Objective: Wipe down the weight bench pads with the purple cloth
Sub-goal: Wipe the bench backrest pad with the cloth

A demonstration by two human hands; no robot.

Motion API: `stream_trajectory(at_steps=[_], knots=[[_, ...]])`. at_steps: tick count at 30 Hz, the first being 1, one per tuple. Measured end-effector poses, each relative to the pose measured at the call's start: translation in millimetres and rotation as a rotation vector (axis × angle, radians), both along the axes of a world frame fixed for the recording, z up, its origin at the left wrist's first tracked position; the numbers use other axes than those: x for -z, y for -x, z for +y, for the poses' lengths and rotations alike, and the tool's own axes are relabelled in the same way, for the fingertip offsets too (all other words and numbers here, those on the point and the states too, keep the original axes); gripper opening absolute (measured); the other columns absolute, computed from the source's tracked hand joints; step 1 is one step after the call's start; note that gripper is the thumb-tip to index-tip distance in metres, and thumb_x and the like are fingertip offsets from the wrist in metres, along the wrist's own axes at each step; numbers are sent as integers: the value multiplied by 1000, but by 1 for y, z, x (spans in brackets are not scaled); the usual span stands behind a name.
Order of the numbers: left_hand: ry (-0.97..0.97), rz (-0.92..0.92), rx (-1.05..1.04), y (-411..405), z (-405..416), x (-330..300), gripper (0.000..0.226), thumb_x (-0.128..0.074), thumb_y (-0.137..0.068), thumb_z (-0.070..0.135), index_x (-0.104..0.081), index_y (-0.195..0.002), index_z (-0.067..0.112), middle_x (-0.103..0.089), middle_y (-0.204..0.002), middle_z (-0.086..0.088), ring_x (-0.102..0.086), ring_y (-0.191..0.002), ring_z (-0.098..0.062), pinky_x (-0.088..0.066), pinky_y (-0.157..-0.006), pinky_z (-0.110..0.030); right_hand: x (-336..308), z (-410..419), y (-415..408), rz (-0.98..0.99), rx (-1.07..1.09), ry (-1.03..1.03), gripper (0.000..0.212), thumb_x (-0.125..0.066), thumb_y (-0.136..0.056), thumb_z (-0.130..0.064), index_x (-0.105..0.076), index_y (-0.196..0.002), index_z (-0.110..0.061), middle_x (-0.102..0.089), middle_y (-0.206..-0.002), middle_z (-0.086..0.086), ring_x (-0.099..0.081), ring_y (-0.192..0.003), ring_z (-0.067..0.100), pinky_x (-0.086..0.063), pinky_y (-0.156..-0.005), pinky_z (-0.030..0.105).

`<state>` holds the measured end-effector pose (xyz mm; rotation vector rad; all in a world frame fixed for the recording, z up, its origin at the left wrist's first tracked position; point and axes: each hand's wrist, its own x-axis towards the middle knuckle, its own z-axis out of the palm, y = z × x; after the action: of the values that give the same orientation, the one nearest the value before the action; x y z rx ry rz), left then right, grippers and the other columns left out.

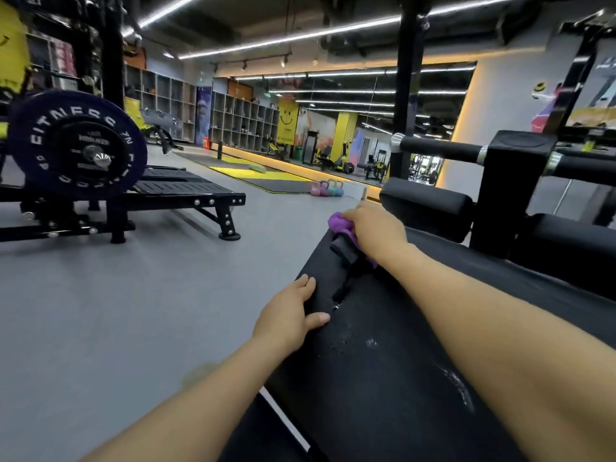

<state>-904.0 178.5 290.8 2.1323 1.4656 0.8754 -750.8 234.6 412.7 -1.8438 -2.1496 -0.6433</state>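
Observation:
A long black bench pad point(393, 331) runs from the lower right toward the middle of the view, with wet droplets and smears on its near half. My right hand point(375, 230) presses the purple cloth point(340, 223) onto the pad's far end, beside a black strap point(345, 251) that lies across the pad. My left hand point(293, 311) grips the pad's left edge, thumb on top and fingers along the side. Two black roller pads point(426, 208) sit just beyond the cloth.
A black upright post point(513, 195) with padded handles point(440, 150) rises at the right. On the left stands a low black machine with a purple weight plate point(76, 145). Grey floor point(133, 295) spreads between them. Small kettlebells point(328, 189) stand by the mirror wall.

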Motion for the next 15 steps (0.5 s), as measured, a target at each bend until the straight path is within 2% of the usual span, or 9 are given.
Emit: stream_trajectory(at_steps=[2,4,7,9,11,13,15], knots=[[-12,-18,-6,0,0,4,70,-59,-89,37,-23,-149,26,-14,-158,13,-18,-146,-10,-16,-116,-24,2,6,4,40,62,-32,34,-40,-97,-12,-57,-126,-21,-54,-122,10,-50,-116,31,-47,-82,38],[-20,-6,-8,-1,0,4,70,-60,-89,37,-24,-148,26,-14,-157,13,-19,-145,-10,-17,-115,-23,17,-2,11,107,31,15,31,-43,-96,-27,-53,-125,-19,-50,-127,11,-44,-121,31,-46,-87,39],[-47,28,-6,-1,1,3,69,-61,-88,36,-27,-148,28,-16,-157,15,-25,-144,-13,-25,-114,-26,46,-29,21,60,-87,81,49,-49,-88,-47,-48,-128,-20,-46,-133,7,-38,-127,26,-41,-96,38],[-53,55,-9,-1,0,1,69,-60,-89,35,-26,-148,27,-16,-157,13,-24,-144,-12,-24,-114,-26,51,-37,24,39,-122,50,49,-53,-84,-41,-48,-128,-21,-48,-132,4,-39,-126,23,-43,-93,36],[-39,62,-14,-1,0,1,70,-59,-90,36,-23,-149,25,-14,-158,11,-20,-145,-11,-20,-114,-23,38,-28,23,-6,-119,30,44,-55,-84,-28,-49,-127,-21,-49,-129,4,-41,-125,24,-46,-86,36],[-24,49,-12,0,0,1,71,-59,-90,37,-22,-149,25,-14,-158,12,-18,-145,-11,-18,-115,-24,19,-10,12,-28,-43,0,41,-52,-87,-16,-50,-128,-21,-48,-129,7,-40,-124,27,-46,-85,38],[-13,33,-10,0,1,1,71,-60,-89,36,-22,-149,25,-14,-158,13,-18,-146,-10,-18,-116,-25,3,5,-4,66,81,-51,41,-49,-90,-10,-51,-129,-20,-47,-128,11,-40,-123,31,-45,-87,39]])
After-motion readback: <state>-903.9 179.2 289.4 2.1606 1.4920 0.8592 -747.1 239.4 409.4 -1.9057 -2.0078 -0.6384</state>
